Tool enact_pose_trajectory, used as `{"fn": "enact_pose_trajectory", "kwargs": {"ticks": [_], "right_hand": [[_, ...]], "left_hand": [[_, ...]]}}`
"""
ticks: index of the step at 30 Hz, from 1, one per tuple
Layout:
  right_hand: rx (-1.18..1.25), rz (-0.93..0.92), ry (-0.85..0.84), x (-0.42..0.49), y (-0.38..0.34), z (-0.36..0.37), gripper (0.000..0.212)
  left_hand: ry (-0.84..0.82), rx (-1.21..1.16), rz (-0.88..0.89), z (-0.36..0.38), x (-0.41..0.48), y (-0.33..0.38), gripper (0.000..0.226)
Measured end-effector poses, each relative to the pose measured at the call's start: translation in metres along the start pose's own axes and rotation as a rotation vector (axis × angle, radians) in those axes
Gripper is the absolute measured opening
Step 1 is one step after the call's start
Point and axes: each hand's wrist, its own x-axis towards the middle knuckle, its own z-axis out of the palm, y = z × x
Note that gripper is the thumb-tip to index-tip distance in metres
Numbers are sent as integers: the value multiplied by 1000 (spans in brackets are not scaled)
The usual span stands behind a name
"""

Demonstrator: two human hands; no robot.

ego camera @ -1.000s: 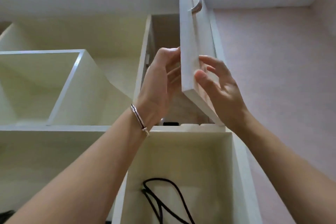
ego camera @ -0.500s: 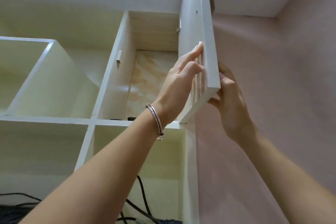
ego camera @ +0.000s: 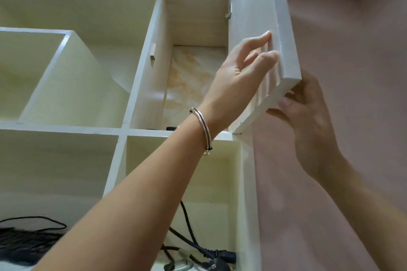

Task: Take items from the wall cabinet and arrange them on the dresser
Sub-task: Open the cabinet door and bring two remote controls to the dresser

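The white wall cabinet [ego camera: 123, 126] has several open compartments. Its upper right compartment has a white door [ego camera: 248, 28] swung wide open to the right. My left hand [ego camera: 237, 77], with a silver bracelet on the wrist, lies flat with spread fingers on the door's inner face. My right hand [ego camera: 308, 112] grips the door's lower outer corner from behind, thumb on the bottom edge. Small dark items [ego camera: 170, 128] lie at the front lip of that compartment, mostly hidden by the shelf. The dresser is out of view.
Black cables and plugs [ego camera: 207, 253] lie in the lower right compartment. More dark cable [ego camera: 33, 224] lies in the lower left one. A pink wall [ego camera: 352, 72] runs right of the cabinet. The upper left compartment [ego camera: 55, 77] shows nothing inside.
The door swung from nearly edge-on to fully open to the right. My left hand moved from its edge onto its inner face. The view shifted left, showing more of the cabinet.
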Motion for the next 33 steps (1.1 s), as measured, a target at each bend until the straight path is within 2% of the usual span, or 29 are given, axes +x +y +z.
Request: {"fn": "enact_pose_trajectory", "kwargs": {"ticks": [5, 8, 10, 12, 14, 16, 19, 24, 27, 29, 33], "right_hand": [[-115, 45, 157, -8, 3, 14, 26], [-190, 40, 300, -22, 8, 19, 17], [-249, 29, 331, -39, 9, 32, 12], [-338, -26, 218, -53, 13, 52, 4], [-472, -89, 19, -56, 21, 76, 12], [-573, -136, -110, -43, 32, 98, 20], [-569, 35, -166, 1, 51, 121, 22], [-557, 472, -394, 59, 82, 147, 36], [-653, 546, -681, 66, 91, 159, 31], [-648, 600, -740, 65, 94, 163, 24], [-708, 571, -739, 64, 87, 161, 37]], "left_hand": [[-118, 162, -12, -46, -2, -3, 25], [-45, 299, -21, -75, -7, -14, 19], [-8, 379, -63, -94, -11, -23, 19], [21, 567, -117, -112, -14, -35, 20], [29, 758, -212, -129, -16, -50, 25], [-39, 922, -327, -143, -16, -66, 31], [-222, 1151, -438, -154, -8, -86, 38], [-525, 1292, -572, -155, 11, -110, 40], [-701, 1343, -649, -152, 11, -112, 48], [-702, 1356, -616, -153, 7, -112, 45], [-583, 1335, -484, -162, 0, -113, 39]]}}
